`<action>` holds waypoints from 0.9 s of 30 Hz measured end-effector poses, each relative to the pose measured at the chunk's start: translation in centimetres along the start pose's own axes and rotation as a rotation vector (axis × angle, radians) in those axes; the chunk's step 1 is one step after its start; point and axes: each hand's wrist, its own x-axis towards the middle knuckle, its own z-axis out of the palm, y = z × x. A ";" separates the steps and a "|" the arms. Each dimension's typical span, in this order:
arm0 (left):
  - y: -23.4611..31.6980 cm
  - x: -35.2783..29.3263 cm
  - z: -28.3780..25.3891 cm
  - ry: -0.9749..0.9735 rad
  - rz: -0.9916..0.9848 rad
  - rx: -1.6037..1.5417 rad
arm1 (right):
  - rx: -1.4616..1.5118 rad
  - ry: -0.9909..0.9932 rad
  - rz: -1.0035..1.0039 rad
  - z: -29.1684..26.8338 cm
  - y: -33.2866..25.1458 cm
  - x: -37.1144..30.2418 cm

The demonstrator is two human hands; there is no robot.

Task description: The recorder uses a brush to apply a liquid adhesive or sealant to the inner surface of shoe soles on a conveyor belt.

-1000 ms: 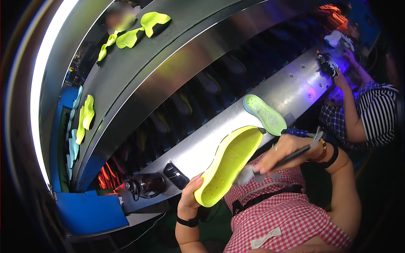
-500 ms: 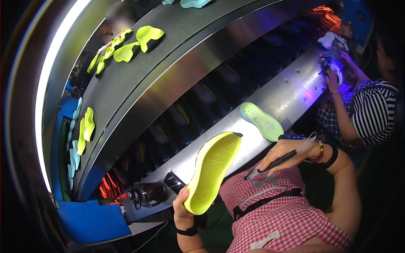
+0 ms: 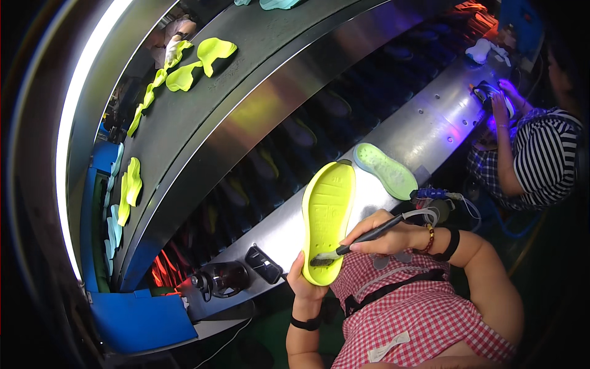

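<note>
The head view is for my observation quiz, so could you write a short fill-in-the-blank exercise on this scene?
1. The hand gripping the yellow-green sole is the person's ____ one.
2. The right hand holds a ____, with its bristles over that sole.
3. In the picture, the pale green sole lies farther to the ____ than the dark bottle.
4. The co-worker's black-and-white sleeve has a ____ pattern.

Missing words: left; brush; right; striped.
</note>
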 end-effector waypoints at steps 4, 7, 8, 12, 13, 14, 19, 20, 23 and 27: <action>-0.3 0.5 -0.5 -0.037 0.011 -0.046 | -0.040 0.094 -0.067 0.1 0.3 -0.1; -0.5 0.8 -0.6 -0.064 -0.002 -0.082 | -0.051 0.140 -0.110 0.1 1.1 -0.1; -0.5 0.9 -0.6 -0.069 -0.015 -0.113 | -0.055 0.164 -0.136 0.1 1.4 -0.1; -0.4 0.8 -0.6 -0.058 -0.006 -0.114 | -0.081 0.163 -0.083 -0.6 1.9 0.5; -0.5 0.6 -0.3 -0.006 -0.035 -0.114 | -0.131 0.337 -0.200 -1.5 2.7 1.0; -0.6 0.5 -0.2 0.045 -0.064 -0.114 | -0.180 0.511 -0.317 -2.4 3.0 1.4; -1.3 0.8 -0.2 -0.049 -0.066 -0.111 | -0.511 0.639 -0.476 -3.0 3.1 3.1; -1.4 0.9 -0.1 -0.057 -0.065 -0.105 | -0.514 0.645 -0.482 -2.9 3.6 3.3; -1.7 1.4 -0.3 -0.089 -0.052 -0.076 | -0.595 0.501 -0.327 -1.4 4.2 2.8; -1.3 1.4 -0.5 -0.083 -0.070 0.021 | -0.687 0.345 -0.384 1.3 3.4 2.7</action>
